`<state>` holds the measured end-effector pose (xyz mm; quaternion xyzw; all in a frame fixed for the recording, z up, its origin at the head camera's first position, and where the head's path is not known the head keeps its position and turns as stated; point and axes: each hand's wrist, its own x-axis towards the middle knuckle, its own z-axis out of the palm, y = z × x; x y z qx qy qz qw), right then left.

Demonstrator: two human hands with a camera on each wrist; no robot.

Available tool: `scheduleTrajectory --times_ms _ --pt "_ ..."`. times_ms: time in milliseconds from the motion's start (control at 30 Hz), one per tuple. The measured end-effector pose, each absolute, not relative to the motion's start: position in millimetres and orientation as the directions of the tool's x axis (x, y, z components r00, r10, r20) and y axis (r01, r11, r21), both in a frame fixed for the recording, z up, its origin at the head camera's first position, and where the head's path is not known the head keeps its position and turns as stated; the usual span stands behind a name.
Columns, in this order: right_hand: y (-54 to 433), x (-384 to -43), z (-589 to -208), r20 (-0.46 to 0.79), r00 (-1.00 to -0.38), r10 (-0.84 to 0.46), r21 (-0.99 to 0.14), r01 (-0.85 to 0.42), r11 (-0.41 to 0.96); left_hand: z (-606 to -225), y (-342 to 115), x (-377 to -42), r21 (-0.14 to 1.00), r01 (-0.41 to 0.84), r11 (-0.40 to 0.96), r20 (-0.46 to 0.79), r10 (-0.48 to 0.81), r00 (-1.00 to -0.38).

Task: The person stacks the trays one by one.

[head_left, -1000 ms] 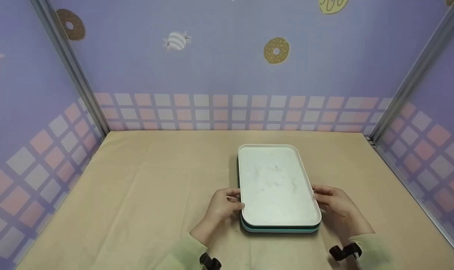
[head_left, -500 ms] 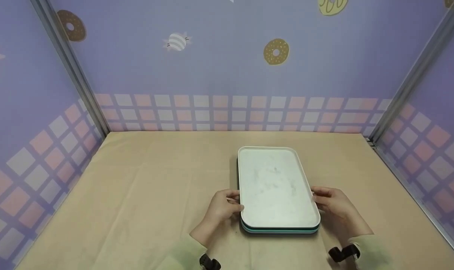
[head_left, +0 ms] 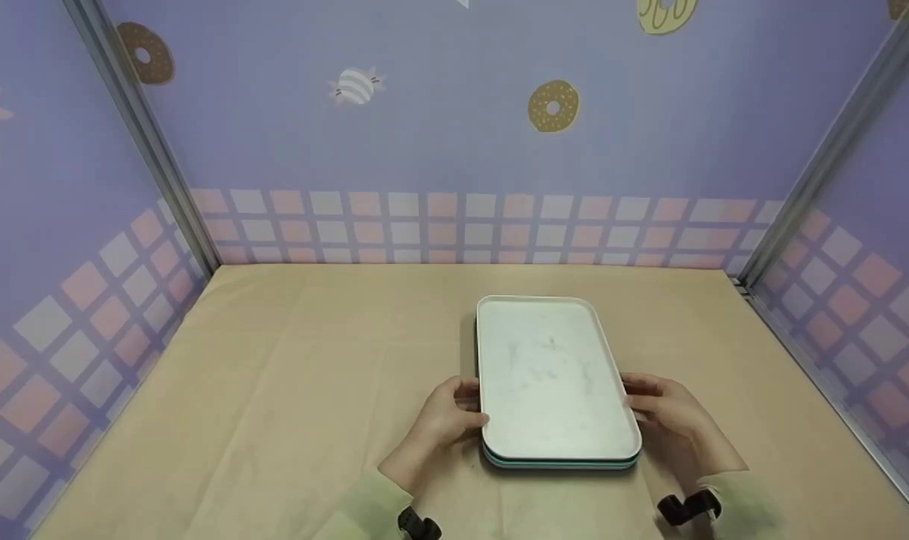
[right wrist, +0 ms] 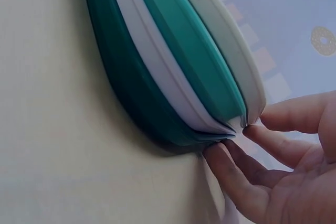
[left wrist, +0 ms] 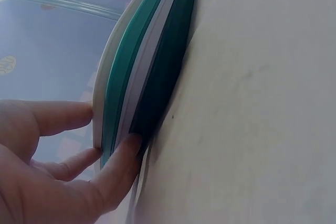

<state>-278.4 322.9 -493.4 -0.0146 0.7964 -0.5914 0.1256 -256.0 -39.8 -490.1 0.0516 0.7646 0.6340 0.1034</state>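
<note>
A stack of several rectangular trays lies right of centre on the table, its white top tray [head_left: 552, 375] facing up with faint grey smudges. Beneath it, the left wrist view shows a green tray [left wrist: 118, 87], a pale lavender tray [left wrist: 140, 72] and a dark teal tray [left wrist: 168, 72]. My left hand [head_left: 445, 414] holds the stack's left side near the front, thumb at the white rim and a fingertip down by the dark tray. Opposite, my right hand [head_left: 672, 409] grips the right side; in the right wrist view its fingertips [right wrist: 216, 156] touch the tray edges.
Beige cloth [head_left: 334, 390] covers the table. Purple walls with donut and candy prints enclose it at the back and both sides. Metal posts [head_left: 814, 150] stand in the back corners. A black wrist strap [head_left: 691, 506] is at each sleeve cuff.
The white top tray has shifted slightly toward me, so less of the trays beneath shows at the front. Both hands stay at the sides, and the view has tilted a little.
</note>
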Motion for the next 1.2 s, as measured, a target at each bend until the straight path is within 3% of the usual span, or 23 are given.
scheduleTrajectory --times_ms 400,767,1200 --pt "321.1 -277.9 -491.9 -0.217 -0.965 -0.149 -0.95 0.173 0.261 -488.6 -40.7 -258.1 0.968 -0.018 0.251 -0.077 0.226 -0.971" --pt "323.6 -276.9 -490.7 -0.201 -0.959 -0.201 -0.951 0.142 0.276 -488.6 -40.5 -256.1 0.966 -0.02 0.258 -0.082 0.232 -0.969" --pt "322.8 -277.2 -491.2 -0.215 -0.961 -0.173 -0.949 0.164 0.27 -489.1 -38.9 -256.3 0.97 -0.039 0.241 -0.095 0.225 -0.97"
